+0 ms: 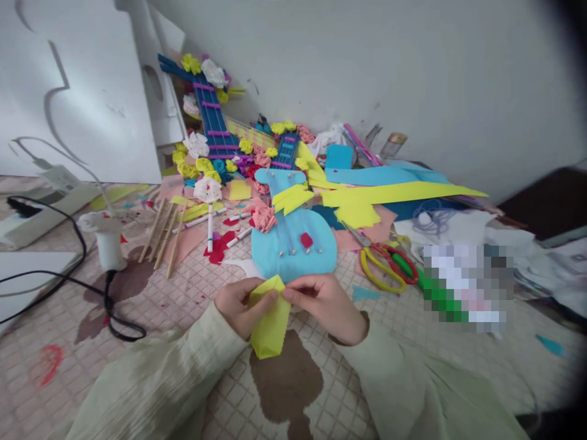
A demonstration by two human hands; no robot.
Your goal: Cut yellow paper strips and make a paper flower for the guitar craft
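Observation:
A folded piece of yellow paper is held between both my hands, low in the middle of the view. My left hand grips its left side with the fingers curled around it. My right hand pinches the paper's top edge between thumb and fingers. Just beyond the hands lies a light blue paper guitar body with a small red piece and pins on it.
Yellow-and-red scissors lie to the right. Wooden sticks, a white glue gun with a black cable and a power strip are at left. Paper flowers, a dark blue guitar neck and yellow and blue paper scraps crowd the back.

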